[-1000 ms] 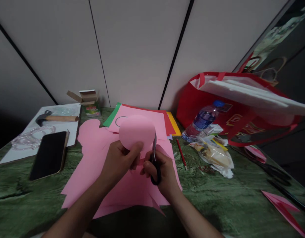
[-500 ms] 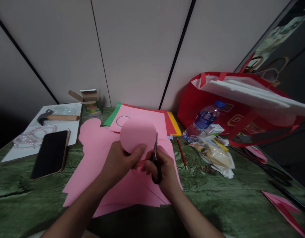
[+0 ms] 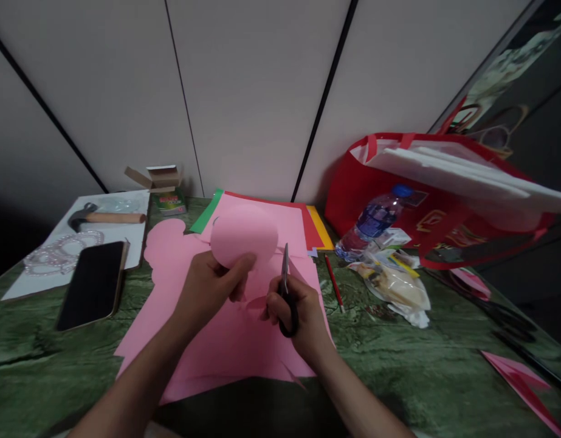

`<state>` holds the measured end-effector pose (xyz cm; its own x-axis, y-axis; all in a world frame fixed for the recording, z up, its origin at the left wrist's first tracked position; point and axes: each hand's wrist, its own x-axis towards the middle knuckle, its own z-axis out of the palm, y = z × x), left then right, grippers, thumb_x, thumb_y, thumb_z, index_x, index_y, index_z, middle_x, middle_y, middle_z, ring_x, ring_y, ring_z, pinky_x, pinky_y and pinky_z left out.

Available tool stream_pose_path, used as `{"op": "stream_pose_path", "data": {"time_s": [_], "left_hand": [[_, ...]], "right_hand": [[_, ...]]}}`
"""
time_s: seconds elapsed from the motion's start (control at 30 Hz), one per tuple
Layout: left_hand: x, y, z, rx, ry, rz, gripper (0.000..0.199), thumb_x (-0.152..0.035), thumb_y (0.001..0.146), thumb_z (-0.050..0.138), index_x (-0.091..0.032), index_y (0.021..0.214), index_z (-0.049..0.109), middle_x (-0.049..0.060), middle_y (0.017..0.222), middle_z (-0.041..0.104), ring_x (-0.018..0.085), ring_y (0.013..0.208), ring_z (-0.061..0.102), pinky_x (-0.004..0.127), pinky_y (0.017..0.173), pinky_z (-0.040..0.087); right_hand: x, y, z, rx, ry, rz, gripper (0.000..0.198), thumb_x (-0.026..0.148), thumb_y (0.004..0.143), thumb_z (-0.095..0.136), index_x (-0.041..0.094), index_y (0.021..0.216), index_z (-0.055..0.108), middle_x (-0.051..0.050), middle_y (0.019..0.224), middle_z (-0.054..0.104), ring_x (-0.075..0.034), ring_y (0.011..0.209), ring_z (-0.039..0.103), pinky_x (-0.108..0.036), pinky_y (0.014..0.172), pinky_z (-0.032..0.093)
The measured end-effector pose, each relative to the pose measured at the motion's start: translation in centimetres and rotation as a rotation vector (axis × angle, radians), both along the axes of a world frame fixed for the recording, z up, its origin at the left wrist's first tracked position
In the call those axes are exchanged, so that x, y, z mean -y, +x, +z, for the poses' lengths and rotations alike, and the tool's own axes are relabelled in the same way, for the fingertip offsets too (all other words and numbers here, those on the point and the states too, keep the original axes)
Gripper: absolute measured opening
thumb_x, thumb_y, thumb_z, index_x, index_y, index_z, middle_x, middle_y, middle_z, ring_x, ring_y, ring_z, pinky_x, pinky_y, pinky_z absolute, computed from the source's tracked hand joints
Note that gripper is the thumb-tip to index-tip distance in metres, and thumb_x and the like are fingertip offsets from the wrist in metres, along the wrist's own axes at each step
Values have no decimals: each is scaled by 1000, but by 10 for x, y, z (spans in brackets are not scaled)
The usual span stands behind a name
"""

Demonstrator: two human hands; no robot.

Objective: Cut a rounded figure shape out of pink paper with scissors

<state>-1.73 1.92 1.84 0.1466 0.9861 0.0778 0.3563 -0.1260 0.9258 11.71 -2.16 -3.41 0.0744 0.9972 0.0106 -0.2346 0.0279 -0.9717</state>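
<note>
Between thumb and fingers, my left hand point(image 3: 216, 277) pinches a round pink paper piece point(image 3: 244, 234) by its lower edge, holding it up above the other paper. My right hand point(image 3: 301, 310) is closed around the black handles of a pair of scissors point(image 3: 284, 274). The blades point up and away from me and look closed, slightly right of the round piece and apart from it. Several pink paper sheets point(image 3: 184, 340) lie below both hands; one on the left has a scalloped outline. Behind the round piece lies a stack of coloured sheets point(image 3: 289, 225).
On the left are a phone point(image 3: 92, 283), a hammer point(image 3: 116, 217), clear beaded strands point(image 3: 64, 252) and a small opened box point(image 3: 169, 198). To the right are a red pencil point(image 3: 333, 283), a water bottle point(image 3: 374, 222), a food wrapper point(image 3: 394, 280) and a red bag point(image 3: 353, 176).
My left hand has moved left and slightly up with the round paper, away from the scissors. My right hand has stayed almost in place.
</note>
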Motion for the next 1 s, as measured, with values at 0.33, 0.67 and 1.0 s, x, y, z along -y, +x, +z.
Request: {"op": "stream_pose_path", "data": {"time_s": [0.33,0.67,1.0], "left_hand": [[-52,-41,-39,-566,-108,88,31,-36,72,57,-18,48,53,2,40,56,17,38,54,27,46,39],[10,-4,-13,-443,6,-599,25,-26,62,65,-24,87,65,2,90,69,21,80,62,27,66,44],[-10,7,-40,-389,64,-234,26,-20,74,44,-21,49,41,-4,42,48,14,44,50,23,43,29]], "right_hand": [[-1,3,-4,-5,34,13,14,25,69,63,18,63,51,8,44,48,-8,40,51,-20,41,40],[-2,5,-1,-61,63,93,15,23,69,64,18,61,53,8,41,47,-8,36,44,-20,38,35],[0,5,-7,-191,140,151,7,18,70,62,18,66,56,8,41,49,-8,37,45,-20,40,36]]}}
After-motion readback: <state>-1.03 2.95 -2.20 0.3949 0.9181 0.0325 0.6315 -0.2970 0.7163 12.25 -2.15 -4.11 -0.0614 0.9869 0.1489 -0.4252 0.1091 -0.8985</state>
